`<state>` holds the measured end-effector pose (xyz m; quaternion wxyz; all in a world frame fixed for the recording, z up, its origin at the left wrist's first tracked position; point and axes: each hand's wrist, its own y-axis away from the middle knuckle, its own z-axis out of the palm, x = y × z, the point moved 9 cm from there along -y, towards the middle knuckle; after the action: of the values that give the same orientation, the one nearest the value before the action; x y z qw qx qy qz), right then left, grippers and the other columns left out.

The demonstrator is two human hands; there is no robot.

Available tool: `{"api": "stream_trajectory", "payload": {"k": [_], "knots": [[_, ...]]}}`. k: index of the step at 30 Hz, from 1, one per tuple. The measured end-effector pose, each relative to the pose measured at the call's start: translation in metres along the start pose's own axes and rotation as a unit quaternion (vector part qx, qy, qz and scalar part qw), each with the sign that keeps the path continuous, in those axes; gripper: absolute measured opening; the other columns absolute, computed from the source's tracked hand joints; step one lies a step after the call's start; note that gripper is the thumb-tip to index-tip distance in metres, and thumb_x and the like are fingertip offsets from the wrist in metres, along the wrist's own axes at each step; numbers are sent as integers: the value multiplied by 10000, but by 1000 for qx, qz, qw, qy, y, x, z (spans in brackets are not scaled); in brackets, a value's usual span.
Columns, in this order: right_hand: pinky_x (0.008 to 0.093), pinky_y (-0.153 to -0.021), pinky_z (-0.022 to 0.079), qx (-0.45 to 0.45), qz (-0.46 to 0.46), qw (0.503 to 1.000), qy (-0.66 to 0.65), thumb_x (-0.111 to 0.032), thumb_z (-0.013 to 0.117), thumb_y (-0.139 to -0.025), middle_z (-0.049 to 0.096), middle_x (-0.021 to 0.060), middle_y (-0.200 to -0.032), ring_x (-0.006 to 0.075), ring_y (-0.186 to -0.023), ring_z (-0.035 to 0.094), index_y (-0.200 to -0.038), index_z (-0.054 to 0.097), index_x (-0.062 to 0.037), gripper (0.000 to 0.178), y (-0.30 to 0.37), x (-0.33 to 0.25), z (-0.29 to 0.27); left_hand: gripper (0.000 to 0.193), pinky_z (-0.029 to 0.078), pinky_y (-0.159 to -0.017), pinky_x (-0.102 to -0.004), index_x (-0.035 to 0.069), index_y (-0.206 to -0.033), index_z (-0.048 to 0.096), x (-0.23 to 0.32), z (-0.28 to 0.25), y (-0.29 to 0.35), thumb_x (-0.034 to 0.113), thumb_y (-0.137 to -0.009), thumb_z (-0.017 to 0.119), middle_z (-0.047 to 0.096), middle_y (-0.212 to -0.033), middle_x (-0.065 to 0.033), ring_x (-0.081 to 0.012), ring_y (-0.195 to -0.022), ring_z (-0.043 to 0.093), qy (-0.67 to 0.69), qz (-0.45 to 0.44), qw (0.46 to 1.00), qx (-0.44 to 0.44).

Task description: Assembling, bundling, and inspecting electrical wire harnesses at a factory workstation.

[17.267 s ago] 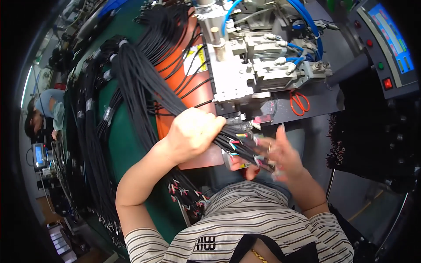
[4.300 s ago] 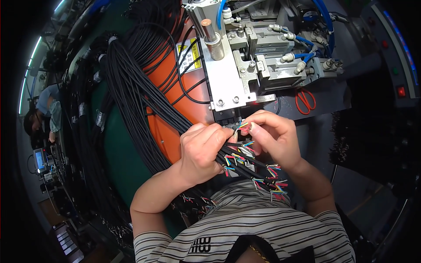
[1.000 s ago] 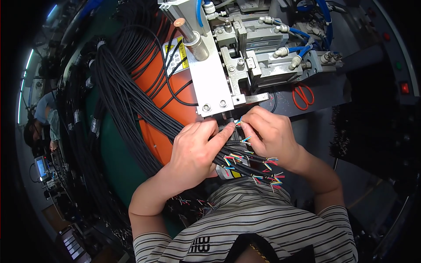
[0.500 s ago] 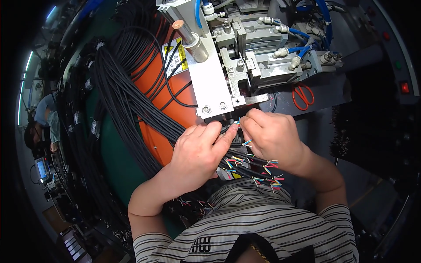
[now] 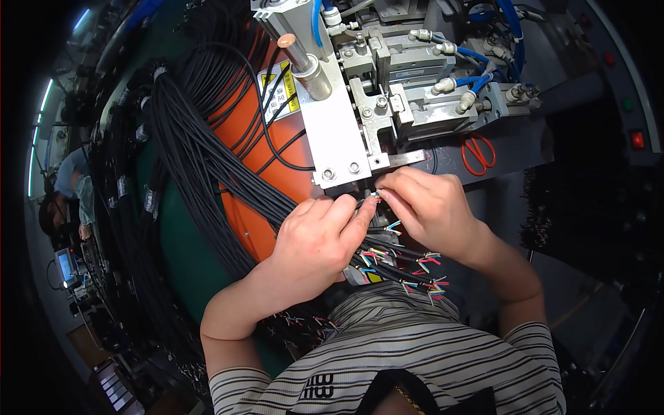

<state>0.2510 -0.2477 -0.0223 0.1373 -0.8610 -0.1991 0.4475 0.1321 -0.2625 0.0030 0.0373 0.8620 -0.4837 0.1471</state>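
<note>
My left hand (image 5: 317, 234) is closed on the end of a black cable, thumb and forefinger pinching it just below the machine's white metal block (image 5: 337, 138). Short coloured wires (image 5: 377, 196) stick out beyond those fingertips. My right hand (image 5: 432, 211) pinches at the same wires, its fingertips close to the left thumb; the exact strand it grips is hidden. Under both hands lie several more black cable ends (image 5: 408, 259) with red, yellow, blue and white wires fanned out. A thick bundle of black cables (image 5: 221, 166) runs from the upper left to beneath my left hand.
Pneumatic cylinders with blue hoses (image 5: 477, 81) stand at the upper right. Red-handled scissors (image 5: 478, 153) lie on the dark surface beside them. An orange panel (image 5: 259, 225) sits under the cables. Far left, another person (image 5: 69, 183) is near a small screen (image 5: 66, 266).
My right hand has shifted slightly left and down, its fingertips now nearer the left thumb. The left hand stays almost in place, and the view has moved a little.
</note>
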Motion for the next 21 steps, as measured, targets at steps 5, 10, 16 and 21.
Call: {"api": "stream_trajectory", "payload": {"k": [5,10,16,21], "knots": [[414,-552,519,-97,64,993,18,-71,701,-838,680,139,-757,350,-627,662,-868,662,-7,81,-1,13,6,686,471,-734,-380,16,-1273,640,-3,1,1,196,-626,774,537,-935,-96,-267,-821,585,-9,-24,1000,-2],[318,-474,445,-85,176,968,-155,-74,693,-870,660,96,-655,187,-478,603,-837,652,6,96,6,30,16,541,483,-785,-370,-8,-1110,702,-22,-14,18,-68,-572,688,595,-942,-110,-287,-870,608,90,-73,986,123],[257,-473,412,-42,174,976,-125,-61,754,-849,660,56,-741,107,-503,555,-907,686,0,108,14,26,5,501,441,-719,-378,-23,-1071,696,-31,-10,32,-104,-579,647,600,-915,-106,-277,-848,597,63,-97,979,165],[196,-528,438,-22,-3,976,-217,78,712,-850,668,74,-960,54,-659,584,-1098,706,12,257,11,-13,2,491,444,-694,-359,-21,-1088,678,-18,-15,25,8,-600,735,667,-922,-98,-258,-805,647,74,-63,980,173]]}}
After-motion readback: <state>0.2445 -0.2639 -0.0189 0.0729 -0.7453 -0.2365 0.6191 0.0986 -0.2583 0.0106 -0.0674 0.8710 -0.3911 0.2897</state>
